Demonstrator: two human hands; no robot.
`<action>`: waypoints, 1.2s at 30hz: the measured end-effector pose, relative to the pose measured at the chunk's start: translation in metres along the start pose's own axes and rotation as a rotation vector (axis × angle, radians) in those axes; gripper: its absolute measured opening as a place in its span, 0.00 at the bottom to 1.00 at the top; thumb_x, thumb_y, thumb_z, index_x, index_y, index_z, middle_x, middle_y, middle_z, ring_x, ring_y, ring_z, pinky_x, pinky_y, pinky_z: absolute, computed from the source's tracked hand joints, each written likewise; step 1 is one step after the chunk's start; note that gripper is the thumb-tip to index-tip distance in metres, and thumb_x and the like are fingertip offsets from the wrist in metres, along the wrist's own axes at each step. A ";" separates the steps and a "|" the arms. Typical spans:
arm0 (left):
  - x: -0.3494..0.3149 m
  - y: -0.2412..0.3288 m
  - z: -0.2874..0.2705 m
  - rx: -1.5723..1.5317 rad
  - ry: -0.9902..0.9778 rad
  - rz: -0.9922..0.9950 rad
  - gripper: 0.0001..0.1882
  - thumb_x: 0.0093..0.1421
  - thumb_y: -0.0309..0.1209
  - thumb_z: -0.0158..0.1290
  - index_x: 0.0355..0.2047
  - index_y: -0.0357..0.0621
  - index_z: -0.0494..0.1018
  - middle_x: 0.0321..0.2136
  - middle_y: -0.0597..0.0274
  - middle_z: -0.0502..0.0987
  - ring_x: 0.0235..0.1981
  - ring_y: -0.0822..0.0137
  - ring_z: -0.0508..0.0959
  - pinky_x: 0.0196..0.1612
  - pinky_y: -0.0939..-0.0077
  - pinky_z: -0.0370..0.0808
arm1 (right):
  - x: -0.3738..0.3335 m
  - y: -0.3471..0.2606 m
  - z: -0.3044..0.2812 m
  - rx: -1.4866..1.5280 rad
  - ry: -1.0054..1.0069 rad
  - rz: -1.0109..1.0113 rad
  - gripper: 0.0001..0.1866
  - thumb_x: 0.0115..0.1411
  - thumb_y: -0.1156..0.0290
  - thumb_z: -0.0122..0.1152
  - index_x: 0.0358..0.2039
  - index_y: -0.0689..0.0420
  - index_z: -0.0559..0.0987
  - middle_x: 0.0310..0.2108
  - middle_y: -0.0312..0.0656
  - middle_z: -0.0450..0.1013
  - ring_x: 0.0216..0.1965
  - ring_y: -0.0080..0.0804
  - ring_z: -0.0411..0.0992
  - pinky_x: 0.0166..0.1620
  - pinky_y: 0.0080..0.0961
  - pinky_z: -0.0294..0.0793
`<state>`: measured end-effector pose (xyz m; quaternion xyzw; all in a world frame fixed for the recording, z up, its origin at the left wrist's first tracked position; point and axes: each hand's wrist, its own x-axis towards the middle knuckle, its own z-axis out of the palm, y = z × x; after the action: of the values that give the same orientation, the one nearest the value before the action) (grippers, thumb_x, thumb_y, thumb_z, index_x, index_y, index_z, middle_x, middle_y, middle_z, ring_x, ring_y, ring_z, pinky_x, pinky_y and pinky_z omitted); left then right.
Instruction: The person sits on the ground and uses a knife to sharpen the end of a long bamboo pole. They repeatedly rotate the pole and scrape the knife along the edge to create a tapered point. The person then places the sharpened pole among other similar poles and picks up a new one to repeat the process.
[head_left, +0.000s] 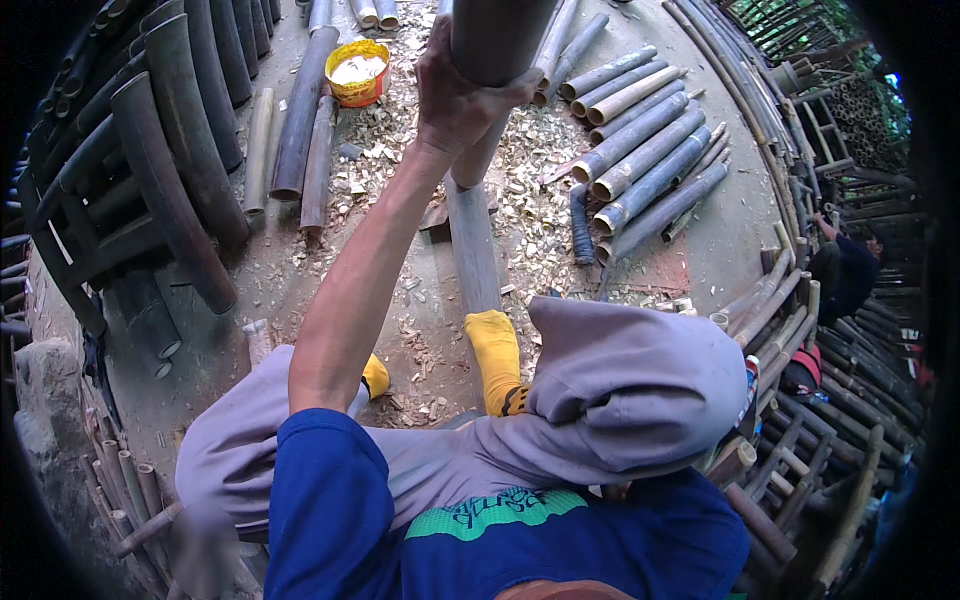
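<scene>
My left hand [455,95] is wrapped round a thick dark bamboo pole [498,38] that rises toward the top edge of the view. Below the hand, a paler brown length [480,158] continues down to a grey bamboo piece [474,245] on the floor; where they meet is partly hidden. My foot in a yellow sock [493,350] rests at the near end of that grey piece. My right hand does not show; my bent leg in grey trousers [630,380] and the blue shirt fill that side.
Wood chips [540,180] litter the floor. A yellow and red bucket [357,72] stands at the far left. Cut bamboo tubes [640,150] lie in a row at right. Curved dark bamboo pieces [180,190] lean at left. Another person [850,270] is at the far right.
</scene>
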<state>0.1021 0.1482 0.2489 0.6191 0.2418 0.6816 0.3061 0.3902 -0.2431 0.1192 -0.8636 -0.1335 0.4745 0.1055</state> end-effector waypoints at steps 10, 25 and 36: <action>-0.024 -0.023 -0.145 -0.334 0.242 -0.304 0.27 0.44 0.28 0.56 0.45 0.27 0.69 0.38 0.45 0.77 0.42 0.55 0.79 0.52 0.60 0.74 | -0.007 -0.020 0.006 -0.070 -0.085 -0.091 0.32 0.48 0.60 0.66 0.51 0.61 0.69 0.41 0.53 0.73 0.42 0.47 0.72 0.47 0.36 0.69; -0.043 -0.016 -0.160 -0.408 0.264 -0.402 0.23 0.42 0.25 0.59 0.42 0.32 0.72 0.39 0.53 0.76 0.38 0.63 0.77 0.50 0.68 0.72 | -0.059 -0.011 0.003 -0.180 -0.229 -0.083 0.30 0.49 0.61 0.66 0.51 0.57 0.67 0.41 0.49 0.73 0.42 0.42 0.72 0.45 0.33 0.70; -0.030 0.006 -0.083 -0.126 0.134 -0.251 0.29 0.48 0.32 0.54 0.50 0.28 0.64 0.44 0.43 0.73 0.44 0.55 0.76 0.53 0.62 0.70 | -0.058 -0.095 0.044 -0.411 -0.835 -0.338 0.29 0.51 0.61 0.65 0.52 0.55 0.67 0.41 0.46 0.72 0.41 0.39 0.72 0.44 0.30 0.71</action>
<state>0.0209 0.1266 0.2228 0.5167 0.2939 0.6917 0.4101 0.3108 -0.1701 0.1719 -0.5689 -0.3933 0.7202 -0.0542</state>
